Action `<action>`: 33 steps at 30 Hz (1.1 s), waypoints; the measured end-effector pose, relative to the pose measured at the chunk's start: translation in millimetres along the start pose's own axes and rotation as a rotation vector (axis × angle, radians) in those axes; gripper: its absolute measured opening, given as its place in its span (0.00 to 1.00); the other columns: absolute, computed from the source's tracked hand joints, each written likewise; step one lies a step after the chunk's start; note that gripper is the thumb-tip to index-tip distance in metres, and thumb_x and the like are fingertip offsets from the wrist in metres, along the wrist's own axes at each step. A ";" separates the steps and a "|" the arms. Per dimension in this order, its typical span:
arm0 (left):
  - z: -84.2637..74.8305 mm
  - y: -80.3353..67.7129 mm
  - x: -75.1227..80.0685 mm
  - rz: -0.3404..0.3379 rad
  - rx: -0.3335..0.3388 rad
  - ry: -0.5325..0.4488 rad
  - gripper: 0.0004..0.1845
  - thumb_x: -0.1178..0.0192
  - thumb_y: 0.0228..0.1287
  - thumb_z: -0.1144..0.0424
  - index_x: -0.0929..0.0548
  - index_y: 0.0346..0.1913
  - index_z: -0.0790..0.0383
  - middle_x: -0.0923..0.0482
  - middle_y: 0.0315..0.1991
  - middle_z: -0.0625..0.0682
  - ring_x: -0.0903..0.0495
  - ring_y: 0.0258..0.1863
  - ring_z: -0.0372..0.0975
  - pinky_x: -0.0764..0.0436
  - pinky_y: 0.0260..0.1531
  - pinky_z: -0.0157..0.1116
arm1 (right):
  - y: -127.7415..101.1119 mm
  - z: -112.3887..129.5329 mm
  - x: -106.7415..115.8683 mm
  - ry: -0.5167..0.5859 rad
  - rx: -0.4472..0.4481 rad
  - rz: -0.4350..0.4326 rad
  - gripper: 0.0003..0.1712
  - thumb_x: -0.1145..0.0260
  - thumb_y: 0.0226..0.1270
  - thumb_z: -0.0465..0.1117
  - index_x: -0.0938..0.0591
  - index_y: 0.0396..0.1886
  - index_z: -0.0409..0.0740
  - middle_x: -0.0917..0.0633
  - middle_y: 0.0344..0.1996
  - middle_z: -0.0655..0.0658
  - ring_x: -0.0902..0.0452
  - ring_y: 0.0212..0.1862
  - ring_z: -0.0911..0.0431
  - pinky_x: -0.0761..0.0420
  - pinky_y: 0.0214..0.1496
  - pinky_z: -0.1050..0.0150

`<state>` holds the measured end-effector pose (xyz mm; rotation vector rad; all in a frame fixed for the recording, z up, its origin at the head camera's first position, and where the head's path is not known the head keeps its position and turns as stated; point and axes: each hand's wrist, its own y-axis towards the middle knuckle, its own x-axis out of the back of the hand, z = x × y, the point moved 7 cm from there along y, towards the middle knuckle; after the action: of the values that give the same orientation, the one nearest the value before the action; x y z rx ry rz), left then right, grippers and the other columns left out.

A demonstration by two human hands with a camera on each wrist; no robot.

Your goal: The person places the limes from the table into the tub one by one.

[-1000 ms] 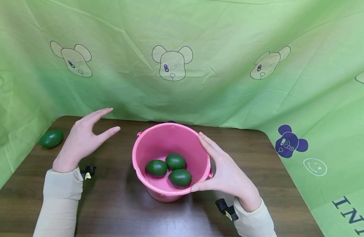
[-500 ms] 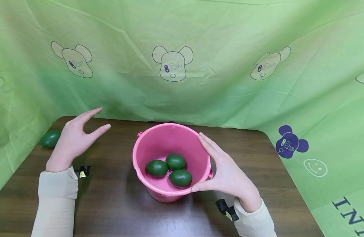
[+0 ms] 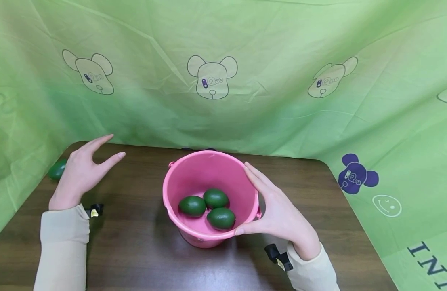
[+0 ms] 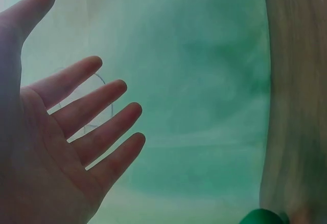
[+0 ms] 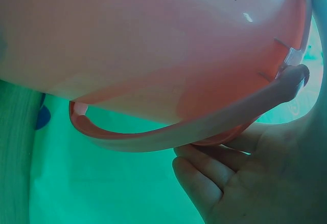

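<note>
A pink bucket (image 3: 211, 238) stands on the table with three glossy dark green avocados (image 3: 221, 218) lying at its bottom. My right hand (image 3: 281, 210) holds the bucket's right side, thumb at the near rim and fingers at the far rim. Beside those fingers, in the right wrist view, the pink handle (image 5: 153, 138) hangs down along the bucket wall. My left hand (image 3: 79, 171) hovers at the table's left with fingers spread and nothing in it. It partly covers another green avocado (image 3: 57, 169) near the left edge; in the left wrist view only this avocado's top (image 4: 261, 217) shows.
The brown wooden table (image 3: 136, 242) has rounded far corners. A green cloth (image 3: 263, 101) printed with bear heads hangs close behind it and along both sides. A black camera mount sits at each wrist.
My left hand has moved leftward, so it now covers part of the lone avocado. The right hand, the bucket and the avocados inside it have stayed in place.
</note>
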<state>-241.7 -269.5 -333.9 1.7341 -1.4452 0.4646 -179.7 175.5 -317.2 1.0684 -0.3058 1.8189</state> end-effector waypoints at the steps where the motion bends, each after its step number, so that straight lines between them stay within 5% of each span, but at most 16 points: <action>1: 2.4 -0.1 0.3 0.000 0.005 0.000 0.39 0.36 0.68 0.40 0.30 0.76 0.54 0.32 0.73 0.59 0.35 0.71 0.59 0.35 0.63 0.63 | 0.1 0.0 0.0 -0.002 0.000 0.001 0.77 0.15 0.33 0.70 0.45 0.83 0.59 0.48 0.80 0.60 0.50 0.78 0.57 0.35 0.70 0.43; 24: 43.2 -5.1 7.2 0.005 0.106 0.037 0.42 0.41 0.72 0.40 0.37 0.78 0.63 0.37 0.73 0.67 0.40 0.71 0.65 0.39 0.62 0.67 | 0.1 1.1 1.4 0.011 -0.007 0.001 0.77 0.15 0.33 0.70 0.45 0.83 0.58 0.48 0.80 0.60 0.50 0.78 0.57 0.35 0.71 0.43; 33: 60.7 -11.5 5.6 -0.007 0.119 0.092 0.43 0.44 0.73 0.42 0.38 0.75 0.74 0.44 0.74 0.74 0.47 0.72 0.70 0.50 0.65 0.70 | 0.2 1.3 1.8 0.006 -0.004 0.005 0.77 0.15 0.33 0.70 0.45 0.83 0.58 0.48 0.80 0.60 0.49 0.78 0.57 0.35 0.70 0.43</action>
<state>-242.2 -319.7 -370.4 1.7859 -1.3695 0.6294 -179.4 175.7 -315.0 1.0602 -0.3083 1.8245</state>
